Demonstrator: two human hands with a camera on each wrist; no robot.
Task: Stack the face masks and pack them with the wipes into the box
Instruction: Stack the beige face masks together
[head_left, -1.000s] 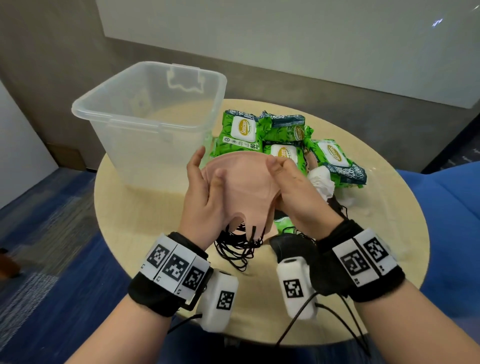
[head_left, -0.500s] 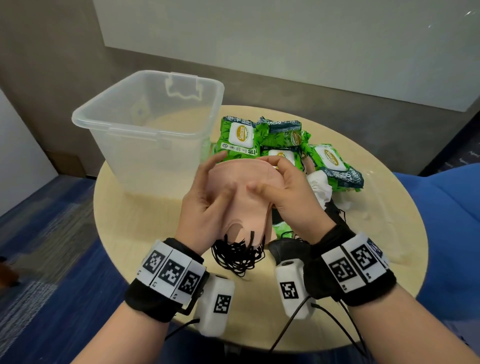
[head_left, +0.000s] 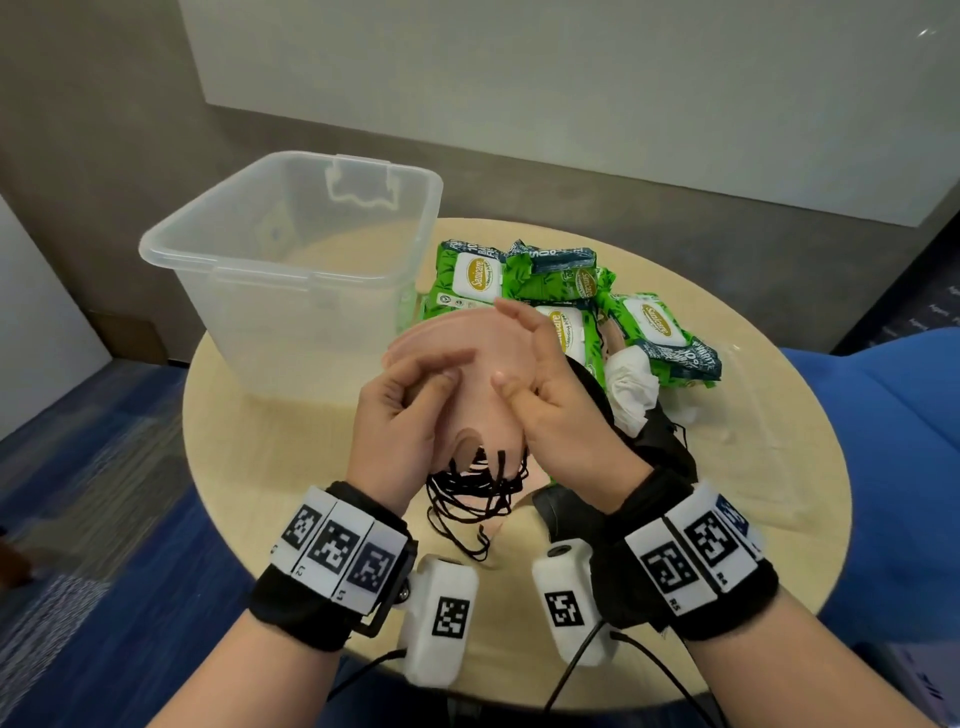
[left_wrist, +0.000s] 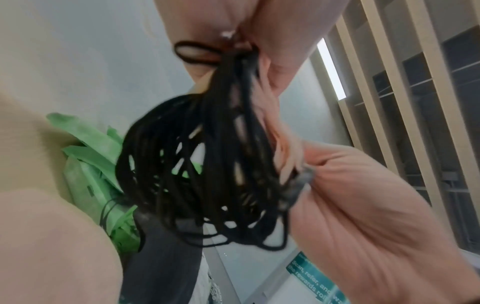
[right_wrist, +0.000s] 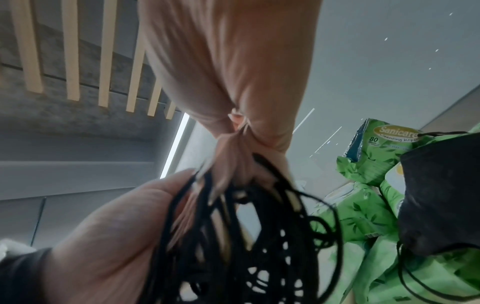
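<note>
A stack of pink face masks (head_left: 467, 358) is held upright above the table between both hands. My left hand (head_left: 410, 400) grips its left side with thumb and fingers on the front. My right hand (head_left: 530, 374) holds its right side, thumb on the front. Black ear loops (head_left: 478, 493) hang in a bundle below the pink masks (left_wrist: 369, 205); the loops (left_wrist: 207, 168) and loops (right_wrist: 246, 236) fill both wrist views under the pink masks (right_wrist: 228, 61). Green wipes packs (head_left: 550, 291) lie behind. The clear plastic box (head_left: 249, 270) stands at back left.
A black mask (head_left: 660, 447) and a white mask (head_left: 631, 384) lie to the right of my hands on the round wooden table (head_left: 727, 467). A blue seat (head_left: 893, 441) is at the right. More green packs (right_wrist: 363, 216) show in the right wrist view.
My hands have squeezed the pink masks closer together and shifted their grip; the right fingers now reach over the top edge, the left fingers lie across the front.
</note>
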